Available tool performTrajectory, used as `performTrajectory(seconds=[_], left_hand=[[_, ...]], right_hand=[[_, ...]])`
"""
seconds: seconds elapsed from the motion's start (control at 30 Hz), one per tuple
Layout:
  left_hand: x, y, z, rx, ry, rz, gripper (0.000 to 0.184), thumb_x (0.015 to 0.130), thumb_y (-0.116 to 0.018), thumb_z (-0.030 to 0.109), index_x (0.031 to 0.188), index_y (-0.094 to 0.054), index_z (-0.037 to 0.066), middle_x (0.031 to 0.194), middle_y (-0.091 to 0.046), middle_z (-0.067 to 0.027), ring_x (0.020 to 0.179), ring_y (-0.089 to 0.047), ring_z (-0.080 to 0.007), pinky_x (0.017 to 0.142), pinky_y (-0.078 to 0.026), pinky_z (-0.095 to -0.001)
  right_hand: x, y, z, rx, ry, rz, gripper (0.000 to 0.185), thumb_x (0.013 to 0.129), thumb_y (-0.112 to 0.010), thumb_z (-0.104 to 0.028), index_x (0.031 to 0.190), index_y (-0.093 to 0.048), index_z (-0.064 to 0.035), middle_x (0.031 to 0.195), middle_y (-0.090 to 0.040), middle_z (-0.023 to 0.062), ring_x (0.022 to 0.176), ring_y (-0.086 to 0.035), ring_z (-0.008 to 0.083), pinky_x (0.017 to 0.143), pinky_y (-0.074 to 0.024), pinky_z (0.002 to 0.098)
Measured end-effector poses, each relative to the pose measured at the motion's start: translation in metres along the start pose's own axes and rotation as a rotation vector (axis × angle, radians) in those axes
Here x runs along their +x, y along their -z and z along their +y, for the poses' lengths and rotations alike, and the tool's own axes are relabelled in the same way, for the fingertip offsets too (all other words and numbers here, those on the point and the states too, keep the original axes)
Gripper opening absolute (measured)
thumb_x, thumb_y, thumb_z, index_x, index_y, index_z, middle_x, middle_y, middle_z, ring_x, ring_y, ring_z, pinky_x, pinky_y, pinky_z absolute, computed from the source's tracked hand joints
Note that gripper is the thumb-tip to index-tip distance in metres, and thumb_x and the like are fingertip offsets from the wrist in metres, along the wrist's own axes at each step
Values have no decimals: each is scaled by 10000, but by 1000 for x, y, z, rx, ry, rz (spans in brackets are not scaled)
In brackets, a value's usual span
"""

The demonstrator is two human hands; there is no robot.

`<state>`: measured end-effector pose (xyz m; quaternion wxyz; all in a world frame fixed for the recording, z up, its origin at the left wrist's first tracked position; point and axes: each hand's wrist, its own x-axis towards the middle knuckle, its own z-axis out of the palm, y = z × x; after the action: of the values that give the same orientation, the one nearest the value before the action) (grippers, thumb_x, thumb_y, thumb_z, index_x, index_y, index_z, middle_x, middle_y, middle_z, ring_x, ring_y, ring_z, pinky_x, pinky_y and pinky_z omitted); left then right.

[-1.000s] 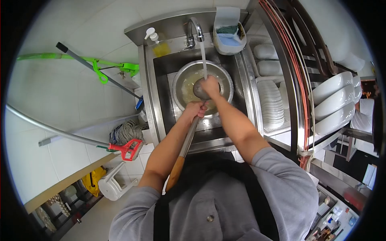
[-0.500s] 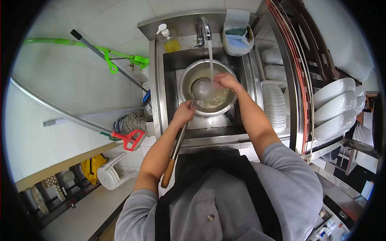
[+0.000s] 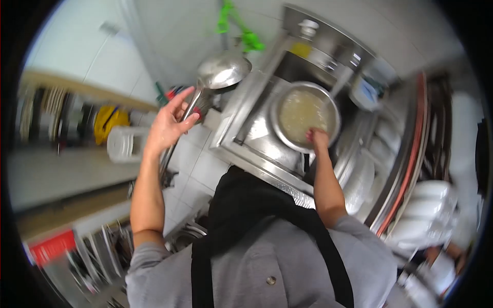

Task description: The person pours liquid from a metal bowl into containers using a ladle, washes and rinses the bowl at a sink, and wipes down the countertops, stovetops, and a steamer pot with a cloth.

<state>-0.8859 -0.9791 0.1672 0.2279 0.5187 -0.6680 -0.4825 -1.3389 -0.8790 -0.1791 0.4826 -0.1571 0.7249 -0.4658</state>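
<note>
My left hand (image 3: 172,120) is out to the left of the sink. Its thumb and fingers hold the handle of a large steel ladle (image 3: 224,70), whose rounded bowl sits beyond the fingertips. The long handle runs back beside my forearm. A steel mixing bowl (image 3: 335,115) rests in the sink (image 3: 262,126), with cloudy, yellowish water (image 3: 303,113) inside. At the bowl's near right side is my right hand (image 3: 318,137), its fingers curled inside the rim. Whatever those fingers grip is hidden. A blurred water stream (image 3: 341,82) falls from the tap (image 3: 355,59) toward the bowl.
Behind the sink stands a soap pump bottle (image 3: 304,41). A white container (image 3: 368,91) with sponges is at its right corner. White dishes (image 3: 423,210) fill a rack on the right. A white stool (image 3: 126,143) and yellow item (image 3: 110,123) are at left.
The ladle has left the bowl and swung left over the sink's edge in my left hand. My right hand has moved from the stream to the bowl's near side. The view has turned left.
</note>
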Motion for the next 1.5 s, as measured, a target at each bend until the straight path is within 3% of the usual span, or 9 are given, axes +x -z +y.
performTrajectory(seconds=[0.2,0.4,0.53,0.6,0.8,1.0,1.13,1.33,1.5], left_hand=[[-170,108,-258,-212,635,-95,291,880,-759,206,1022,-664,-29,689,-592,-11,577,-569,-86,495,-462,-250],[-285,49,-381,-447,1070,403,116,839,-675,87,763,-655,2,608,-582,-48,485,-544,-145,421,-450,-335],[-365,4,-519,48,1303,108,253,847,-540,150,810,-728,-16,772,-725,-190,661,-717,-285,635,-573,-382],[-405,4,-533,-223,1501,786,260,817,-566,177,785,-729,-23,803,-723,-222,732,-723,-342,678,-576,-431],[-520,126,-616,223,1432,1618,281,834,-596,193,846,-632,-85,786,-689,-282,788,-709,-425,747,-570,-517],[-602,283,-559,-647,1114,1731,222,898,-588,131,802,-581,-69,637,-594,-136,462,-579,-231,398,-459,-364],[-641,344,-618,-464,1213,1667,188,870,-564,88,822,-595,-92,640,-597,-137,455,-550,-216,383,-427,-374],[-667,383,-631,-97,1042,2072,682,808,-674,141,1381,-461,-162,1038,-716,-187,889,-679,-210,758,-521,-321],[-639,351,-668,-325,570,2460,378,862,-612,96,1195,-550,-72,1071,-701,-183,974,-652,-281,893,-498,-385]], right_hand=[[19,10,20,60,-64,-107,195,970,-562,-221,961,-647,-46,879,-701,86,744,-685,203,633,-537,322],[9,5,-2,-136,-115,20,231,976,-550,-200,1058,-682,-29,876,-704,76,749,-670,176,618,-542,289],[19,12,-8,-205,-142,-71,202,947,-549,-208,899,-675,-57,769,-667,61,644,-643,208,554,-526,340],[-24,-11,-29,-228,-57,2,160,935,-556,-175,859,-629,-54,760,-660,71,589,-634,191,465,-477,288],[-23,-8,-37,-523,-235,-76,179,930,-476,-208,811,-576,-119,731,-576,27,630,-579,195,549,-472,354],[7,6,-98,-530,-712,-550,235,972,-419,-231,789,-506,-112,710,-512,53,656,-547,256,592,-483,390],[-43,-43,-123,-755,-358,-19,249,964,-461,-262,772,-520,-114,662,-515,52,581,-532,241,522,-461,379],[-67,-56,-154,-769,-329,60,280,951,-525,-308,747,-540,-116,589,-519,49,467,-510,219,417,-427,364],[-88,-64,-156,-772,-234,71,305,939,-556,-326,717,-550,-117,529,-511,48,386,-495,201,332,-387,347]])
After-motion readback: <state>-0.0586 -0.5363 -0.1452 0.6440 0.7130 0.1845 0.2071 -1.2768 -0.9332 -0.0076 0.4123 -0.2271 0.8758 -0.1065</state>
